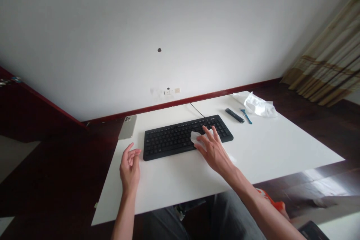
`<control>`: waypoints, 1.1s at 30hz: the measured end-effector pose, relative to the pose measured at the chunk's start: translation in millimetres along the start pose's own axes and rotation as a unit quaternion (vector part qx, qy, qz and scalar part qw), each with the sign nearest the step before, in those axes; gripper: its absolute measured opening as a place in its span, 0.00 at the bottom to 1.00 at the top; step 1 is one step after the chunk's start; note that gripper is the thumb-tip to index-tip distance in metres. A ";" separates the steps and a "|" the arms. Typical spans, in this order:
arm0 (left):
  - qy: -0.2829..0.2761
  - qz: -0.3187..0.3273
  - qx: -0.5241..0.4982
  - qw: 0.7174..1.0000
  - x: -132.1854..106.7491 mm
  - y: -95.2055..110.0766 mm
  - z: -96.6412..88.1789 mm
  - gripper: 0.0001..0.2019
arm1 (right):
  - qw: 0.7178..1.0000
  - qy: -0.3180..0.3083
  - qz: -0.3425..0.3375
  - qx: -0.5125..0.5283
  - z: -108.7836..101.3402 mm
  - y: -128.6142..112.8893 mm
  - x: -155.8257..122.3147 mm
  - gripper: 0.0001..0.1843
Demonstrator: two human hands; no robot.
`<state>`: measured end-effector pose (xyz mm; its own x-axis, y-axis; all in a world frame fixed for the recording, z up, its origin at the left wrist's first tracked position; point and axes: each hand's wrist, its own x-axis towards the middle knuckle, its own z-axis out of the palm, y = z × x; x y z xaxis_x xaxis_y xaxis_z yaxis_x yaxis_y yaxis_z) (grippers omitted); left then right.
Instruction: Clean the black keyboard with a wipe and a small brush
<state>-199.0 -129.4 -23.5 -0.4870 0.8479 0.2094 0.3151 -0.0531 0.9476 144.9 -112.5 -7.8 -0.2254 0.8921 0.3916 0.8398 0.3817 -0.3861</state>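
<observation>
Head view: looking forward and down over a desk, facing a wall.

Room: white wall [112, 26] with a socket plate [172, 91], red skirting [182, 101], dark wood floor [309, 191], striped curtain [326, 60] at far right.

Desk: white top [267, 150], seen at a slant.

Keyboard: black [168, 140], mid-desk, its cable [197, 110] running back toward the wall.

Keys: tissue covers part of the right half; the left half is bare. No dirt can be made out at this distance.

Right hand [212, 150]: over the keyboard's right half, fingers [208, 137] bent and spread onto the tissue; cannot tell whether they grip it or only press.

Tissue: white, crumpled [196, 137], on the keys under the right hand.

Left hand [129, 167]: raised just beside the keyboard's left end, fingers [132, 152] loosely curled, holding nothing.

Nearby: phone [127, 127] past the left hand; black case [234, 115], blue razor [246, 115] and white cloth [255, 105] past the keyboard's right end.
</observation>
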 end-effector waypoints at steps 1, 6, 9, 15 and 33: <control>-0.001 0.000 0.001 1.000 0.0 -0.1 -0.1 0.28 | 1.000 0.000 0.002 0.004 -0.2 0.2 0.1 0.17; -0.005 0.005 0.007 1.000 -0.7 0.0 -0.6 0.27 | 1.000 0.006 -0.007 0.017 1.1 2.0 0.2 0.15; -0.004 0.006 0.009 1.000 -1.0 0.3 -0.8 0.26 | 1.000 0.009 0.007 0.019 0.9 4.2 -0.8 0.16; -0.005 0.000 0.008 1.000 0.0 -0.2 -0.4 0.26 | 0.999 0.002 0.019 0.026 3.2 1.6 -2.2 0.17; -0.012 0.009 0.011 1.000 -1.4 0.4 -0.5 0.23 | 0.997 0.037 0.060 -0.033 -11.0 37.6 -8.8 0.20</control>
<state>-198.6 -130.8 -23.4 -0.4617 0.8590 0.2212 0.3420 -0.0577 0.9379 183.8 -108.7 -16.5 -0.0868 0.9088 0.4081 0.8900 0.2548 -0.3782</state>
